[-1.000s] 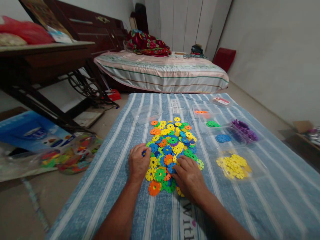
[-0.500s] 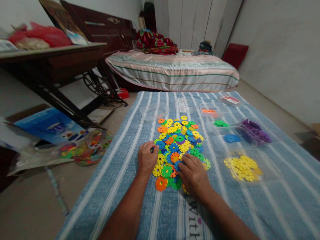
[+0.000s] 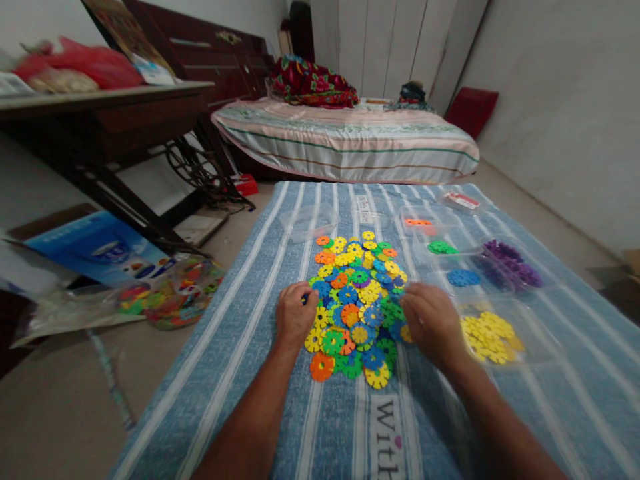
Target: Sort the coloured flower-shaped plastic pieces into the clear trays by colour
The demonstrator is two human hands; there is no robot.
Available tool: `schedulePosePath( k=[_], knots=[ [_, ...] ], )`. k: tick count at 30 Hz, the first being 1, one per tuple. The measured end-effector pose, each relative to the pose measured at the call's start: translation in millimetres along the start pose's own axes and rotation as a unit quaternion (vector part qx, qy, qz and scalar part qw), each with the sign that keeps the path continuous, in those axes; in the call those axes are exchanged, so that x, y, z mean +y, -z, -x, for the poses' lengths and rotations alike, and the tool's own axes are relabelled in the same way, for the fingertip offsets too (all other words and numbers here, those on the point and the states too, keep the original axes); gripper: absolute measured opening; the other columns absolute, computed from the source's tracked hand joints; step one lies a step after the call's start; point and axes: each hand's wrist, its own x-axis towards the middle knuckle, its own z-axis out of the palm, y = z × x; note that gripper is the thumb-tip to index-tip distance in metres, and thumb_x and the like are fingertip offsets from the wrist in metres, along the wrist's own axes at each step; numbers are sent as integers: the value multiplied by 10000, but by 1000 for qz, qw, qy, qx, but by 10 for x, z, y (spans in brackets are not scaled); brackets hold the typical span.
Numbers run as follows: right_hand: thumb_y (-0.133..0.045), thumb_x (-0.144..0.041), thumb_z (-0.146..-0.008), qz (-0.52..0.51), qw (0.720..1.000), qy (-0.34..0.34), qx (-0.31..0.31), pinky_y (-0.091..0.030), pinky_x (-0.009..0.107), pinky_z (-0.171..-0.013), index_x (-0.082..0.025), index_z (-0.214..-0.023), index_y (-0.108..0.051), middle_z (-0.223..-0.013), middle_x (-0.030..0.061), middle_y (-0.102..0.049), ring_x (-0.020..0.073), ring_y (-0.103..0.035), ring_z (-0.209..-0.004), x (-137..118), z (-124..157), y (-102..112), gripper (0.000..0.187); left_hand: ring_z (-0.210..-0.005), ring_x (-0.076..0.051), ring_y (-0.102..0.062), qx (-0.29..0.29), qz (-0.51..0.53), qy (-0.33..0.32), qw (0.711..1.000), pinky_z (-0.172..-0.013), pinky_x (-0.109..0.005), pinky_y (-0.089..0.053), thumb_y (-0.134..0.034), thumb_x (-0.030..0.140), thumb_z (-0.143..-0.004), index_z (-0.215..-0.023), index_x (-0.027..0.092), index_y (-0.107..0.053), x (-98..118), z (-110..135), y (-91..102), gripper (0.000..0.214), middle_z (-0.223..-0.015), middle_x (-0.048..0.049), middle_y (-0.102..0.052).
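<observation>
A spread pile of notched plastic discs [image 3: 350, 313] in yellow, green, blue and orange lies on the striped cloth. At the pile's left edge rests my left hand [image 3: 296, 312], its fingers curled around a small dark blue disc [image 3: 305, 299] that shows only in part. My right hand [image 3: 434, 321], somewhat blurred, is over the pile's right edge with its fingers drawn together; whatever they hold is hidden. Right of that hand sits a clear tray of yellow discs [image 3: 493, 337]. Behind it are clear trays with blue discs [image 3: 463, 277] and green discs [image 3: 443, 247].
Purple pieces [image 3: 513, 263] fill a clear tray at the right, and orange pieces [image 3: 419, 223] lie in one farther back. A clear container [image 3: 309, 222] stands behind the pile. A bed [image 3: 345, 143] is beyond the cloth, and a sewing-machine table [image 3: 110, 100] stands at left.
My right hand has moved right, from the middle of the pile to its right edge near the trays, uncovering blue, green and yellow discs. My left hand has stayed in place.
</observation>
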Motion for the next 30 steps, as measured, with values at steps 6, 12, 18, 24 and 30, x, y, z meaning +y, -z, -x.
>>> schedulePosePath(
  k=[6,12,18,24,30],
  knots=[
    [-563,-243,-904,189,976,-92,61,-497,375,-786,-166,-852,-664,-817,91,-693,220,-640,-798,567,-184,279,137,-935,-216,-652,-5,2,-5,1000,-917,-384,-495,-573,307,-787,-677,239,-638,0,-5,-12,145,-922,-48,-732],
    [-562,-239,-911,6,999,-30,-36,-525,423,-870,-191,-922,-660,-967,95,-693,245,-622,-1007,-48,118,29,109,-945,-214,-648,-2,-1,-5,1000,-913,-377,-496,-572,300,-786,-683,239,-642,-2,-2,-14,139,-927,-42,-733],
    [-624,-251,-855,-78,988,-22,-131,-495,505,-940,-194,-986,-653,-1125,127,-645,306,-521,-1196,-578,246,-168,146,-949,-227,-654,-6,-4,-2,1000,-913,-391,-498,-569,321,-788,-674,235,-638,14,-10,2,158,-935,-61,-732],
    [-605,-249,-876,-42,984,2,-176,-475,488,-949,-202,-936,-654,-1150,119,-629,303,-500,-1199,-641,288,-338,90,-956,-226,-655,-13,-1,-7,1000,-919,-392,-496,-568,313,-793,-681,234,-642,21,-10,3,155,-929,-56,-734],
    [-563,-147,-882,-51,990,-3,-134,-464,446,-971,-201,-881,-655,-1113,97,-650,262,-529,-1177,-689,365,-403,107,-957,-227,-657,-6,0,-8,1000,-923,-386,-496,-573,309,-786,-677,230,-641,3,-16,-15,151,-934,-58,-734]
  ],
)
